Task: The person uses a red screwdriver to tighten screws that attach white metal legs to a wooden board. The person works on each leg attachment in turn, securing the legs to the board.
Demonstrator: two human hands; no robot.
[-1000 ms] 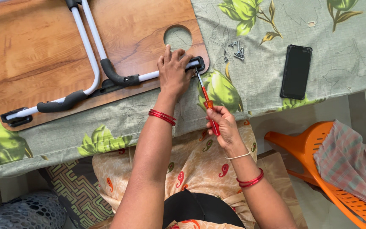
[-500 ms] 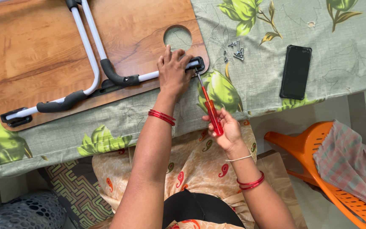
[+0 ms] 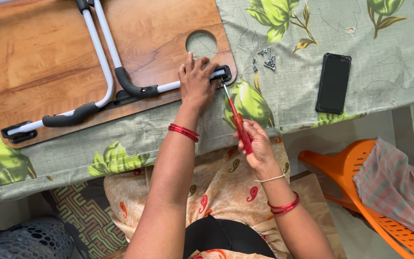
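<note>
A wooden board point(image 3: 49, 62) with a round hole lies upside down on a table covered in a leaf-print cloth. White metal tube legs point(image 3: 102, 57) with black grips are folded across it. My left hand point(image 3: 196, 82) presses down on the white tube and the black bracket point(image 3: 222, 73) at the board's near right corner. My right hand point(image 3: 255, 141) grips the red handle of a screwdriver point(image 3: 235, 120), whose tip points into that bracket.
Several loose screws point(image 3: 267, 60) lie on the cloth right of the board. A black phone point(image 3: 333, 83) lies further right. An orange plastic chair point(image 3: 360, 192) with a checked cloth stands at lower right. A second black bracket point(image 3: 19, 133) sits at the board's left corner.
My right hand has shifted its grip slightly on the screwdriver handle. The left hand and the board have stayed in place.
</note>
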